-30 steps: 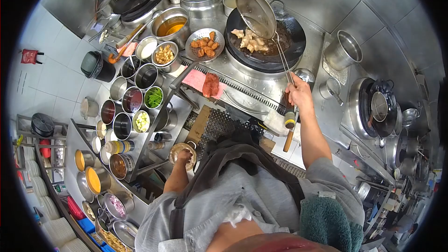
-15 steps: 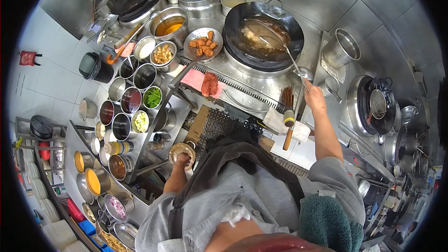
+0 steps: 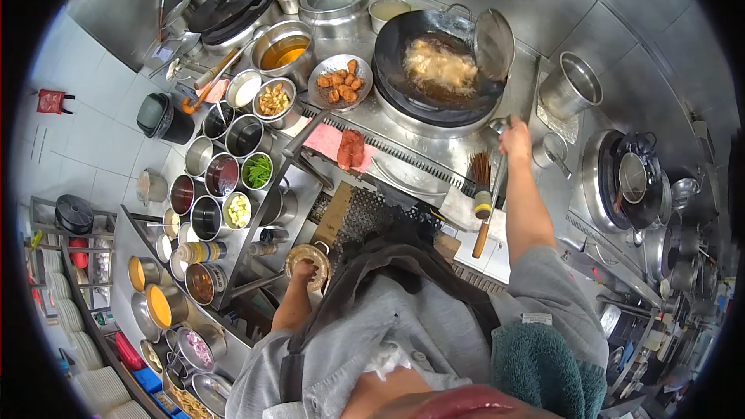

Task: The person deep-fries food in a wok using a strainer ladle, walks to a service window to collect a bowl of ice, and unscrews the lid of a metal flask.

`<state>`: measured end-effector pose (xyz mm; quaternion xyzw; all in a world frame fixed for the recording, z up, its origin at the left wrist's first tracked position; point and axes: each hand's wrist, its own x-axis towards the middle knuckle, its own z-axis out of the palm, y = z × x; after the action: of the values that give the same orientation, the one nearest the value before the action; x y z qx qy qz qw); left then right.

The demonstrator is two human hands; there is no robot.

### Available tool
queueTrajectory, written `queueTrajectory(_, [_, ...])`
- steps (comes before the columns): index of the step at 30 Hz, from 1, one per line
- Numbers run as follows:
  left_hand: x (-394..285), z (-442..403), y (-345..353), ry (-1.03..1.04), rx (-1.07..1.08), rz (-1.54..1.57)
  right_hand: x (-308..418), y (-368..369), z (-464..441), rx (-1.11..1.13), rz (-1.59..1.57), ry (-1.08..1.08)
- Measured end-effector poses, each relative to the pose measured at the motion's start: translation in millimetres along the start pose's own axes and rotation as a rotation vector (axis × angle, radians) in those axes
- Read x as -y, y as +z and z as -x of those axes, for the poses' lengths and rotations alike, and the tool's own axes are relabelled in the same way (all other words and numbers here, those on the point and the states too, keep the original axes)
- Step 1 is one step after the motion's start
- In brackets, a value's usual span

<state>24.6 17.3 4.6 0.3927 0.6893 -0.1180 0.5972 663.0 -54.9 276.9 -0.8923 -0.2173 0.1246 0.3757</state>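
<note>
My right hand is closed, apparently around the handle of a mesh skimmer; little of that handle shows. The skimmer's round head is tilted up at the right rim of a black wok. Inside the wok, pale food bubbles in brown oil. A ladle lies close by my right hand. Low at my left side, my left hand reaches over a round metal pot, fingers curled together. Whatever they hold is hidden.
A perforated strainer with browned fried pieces sits left of the wok. Pots of sauces, greens and garlic-like cloves crowd the left counter. A brush and a wooden handle lie at the stove's front edge. Another wok stands right.
The skimmer has come up out of the oil to the wok's right rim. The pale food now foams in a wider mass. My left hand stays over the pot.
</note>
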Motion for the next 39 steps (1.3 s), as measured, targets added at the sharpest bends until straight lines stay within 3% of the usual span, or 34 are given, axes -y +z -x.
queueTrajectory(1, [0, -2, 0, -0.007, -0.032, 0.013, -7, 18, -8, 0.005, -0.005, -0.005])
queueTrajectory(3, [17, -17, -3, -0.018, 0.011, 0.057, -10, 45, -15, 0.221, -0.418, 0.192])
queueTrajectory(10, [62, -22, 1, -0.039, 0.017, 0.098, 29, 99, -21, 0.413, -0.836, 0.195])
queueTrajectory(13, [62, -16, 0, 0.012, 0.108, -0.107, 58, 69, -14, 0.429, -0.700, 0.171])
queueTrajectory(17, [56, -17, 8, 0.013, 0.047, -0.114, 46, 49, -4, 0.417, -0.660, 0.042])
queueTrajectory(19, [55, -36, 6, 0.046, 0.147, -0.301, 45, 38, 5, 0.421, -0.562, 0.021])
queueTrajectory(20, [59, -41, 6, 0.037, 0.177, -0.071, 43, 34, 8, 0.407, -0.523, -0.014])
queueTrajectory(21, [46, -29, 12, 0.039, 0.181, -0.074, 41, 30, 12, 0.393, -0.486, -0.046])
queueTrajectory(23, [7, 17, 26, 0.062, -0.048, -0.160, 43, 23, 19, 0.381, -0.453, -0.036])
queueTrajectory(24, [4, 13, 27, 0.063, -0.051, -0.122, 41, 20, 23, 0.390, -0.438, -0.052])
queueTrajectory(27, [49, -81, 10, 0.652, 0.122, -0.658, 48, 6, 35, 0.379, -0.419, -0.035])
queueTrajectory(28, [-12, 2, 29, -0.022, -0.020, -0.053, 45, 3, 33, 0.367, -0.457, -0.038])
queueTrajectory(29, [-4, -9, 24, -0.023, -0.017, -0.058, 42, 0, 33, 0.356, -0.496, -0.041])
queueTrajectory(31, [28, -67, 8, 0.467, 0.130, -0.482, 45, -12, 33, 0.356, -0.480, -0.046])
queueTrajectory(35, [34, -65, 4, 0.693, 0.107, -0.517, 27, -19, 17, 0.150, -0.301, -0.057])
queueTrajectory(37, [9, -14, 15, 0.054, -0.063, -0.028, 22, -17, 11, 0.005, -0.065, -0.021])
queueTrajectory(39, [14, -6, 10, 0.025, -0.032, 0.004, 8, -8, 0, 0.062, -0.085, -0.009])
